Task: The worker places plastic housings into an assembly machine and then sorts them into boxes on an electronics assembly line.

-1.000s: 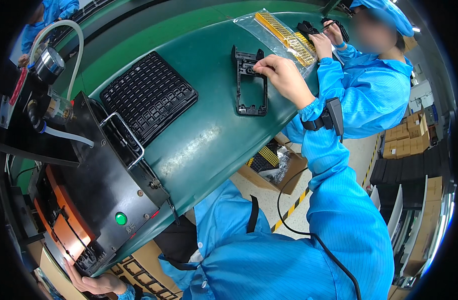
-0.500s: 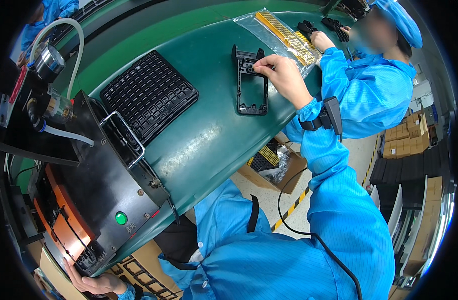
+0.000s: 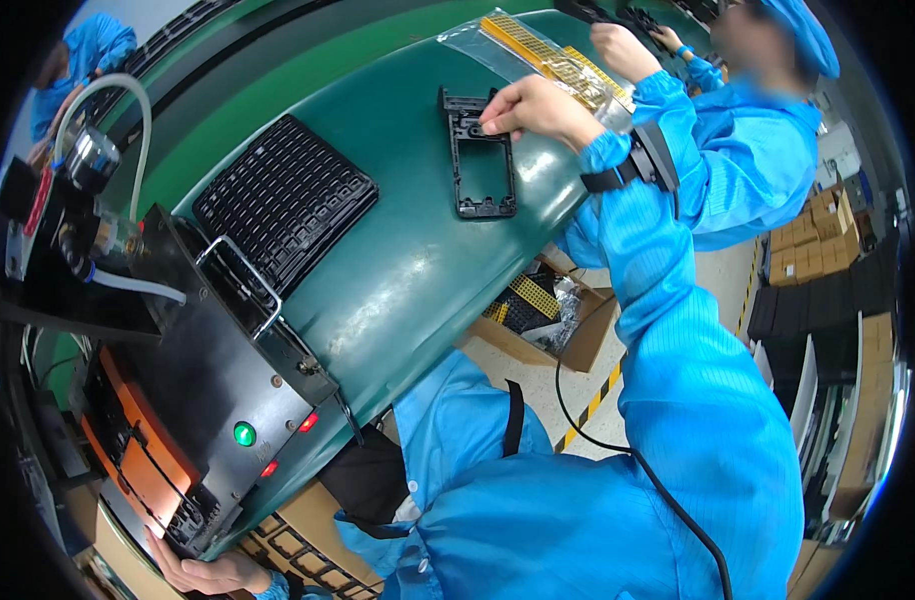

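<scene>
A black plastic frame (image 3: pixel 466 190) with a rectangular opening lies on the green table. Over its upper end is my right hand (image 3: pixel 543 108), thumb and forefinger pinched together at the frame's inner bar. Whether a small part sits between those fingertips is hidden. My left hand (image 3: pixel 216 574) rests at the lower front edge of a black bench machine (image 3: pixel 218 350), fingers stretched out along it, with the fingertips partly hidden. Close above that hand, an orange piece (image 3: pixel 143 440) sits in the machine's front. A green button (image 3: pixel 245 434) is on the machine's side panel.
A stack of black compartment trays (image 3: pixel 288 195) lies behind the machine's metal handle (image 3: pixel 248 285). Yellow gridded strips (image 3: pixel 538 50) lie in clear plastic at the far side. A co-worker (image 3: pixel 748 150) sits close at the right. Below the table edge stands an open carton (image 3: pixel 588 335).
The view has shifted slightly. Two red lights on the machine's side now glow clearly. My right hand stays at the frame's upper end, and my left hand keeps its place at the machine.
</scene>
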A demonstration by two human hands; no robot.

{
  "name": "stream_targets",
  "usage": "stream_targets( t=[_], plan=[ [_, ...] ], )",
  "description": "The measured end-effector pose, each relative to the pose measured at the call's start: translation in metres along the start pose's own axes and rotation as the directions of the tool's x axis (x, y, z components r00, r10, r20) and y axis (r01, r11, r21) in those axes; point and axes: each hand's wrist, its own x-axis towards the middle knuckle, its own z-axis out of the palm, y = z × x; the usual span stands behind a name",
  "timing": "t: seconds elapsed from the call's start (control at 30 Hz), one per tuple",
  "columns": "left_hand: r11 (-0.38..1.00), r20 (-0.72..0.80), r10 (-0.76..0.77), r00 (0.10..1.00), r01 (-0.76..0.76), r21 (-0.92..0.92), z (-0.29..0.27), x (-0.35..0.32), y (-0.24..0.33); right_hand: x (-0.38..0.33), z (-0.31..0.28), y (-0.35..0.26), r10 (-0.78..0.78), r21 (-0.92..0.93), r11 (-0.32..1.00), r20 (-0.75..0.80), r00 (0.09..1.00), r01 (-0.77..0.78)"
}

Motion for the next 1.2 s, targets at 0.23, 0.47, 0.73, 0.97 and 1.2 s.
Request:
stream_targets(
  t=[0.23,0.47,0.73,0.97,1.2],
  plan=[
    [0.978,-0.180,0.123,0.976,-0.150,-0.146,-0.007,0.034,0.055,0.002,0.009,-0.004,-0.019,0.034,0.999,0.003,1.000,0.019],
    [0.999,-0.022,0.053,0.998,-0.053,0.011,-0.003,0.004,0.004,-0.003,0.018,-0.004,-0.040,0.034,0.999,-0.038,0.998,0.041],
    [0.999,-0.027,0.052,0.998,-0.052,0.000,-0.001,0.003,0.004,-0.016,0.037,-0.029,-0.191,0.014,0.982,0.139,0.972,0.190],
    [0.999,-0.024,0.023,0.999,-0.024,-0.040,0.003,0.007,0.001,-0.016,0.039,-0.026,-0.177,0.102,0.982,0.164,0.970,0.162],
    [0.997,-0.025,0.004,1.000,-0.006,-0.078,0.003,-0.003,-0.009,-0.017,0.038,-0.030,-0.167,0.074,0.985,0.186,0.968,0.156]
  ],
)
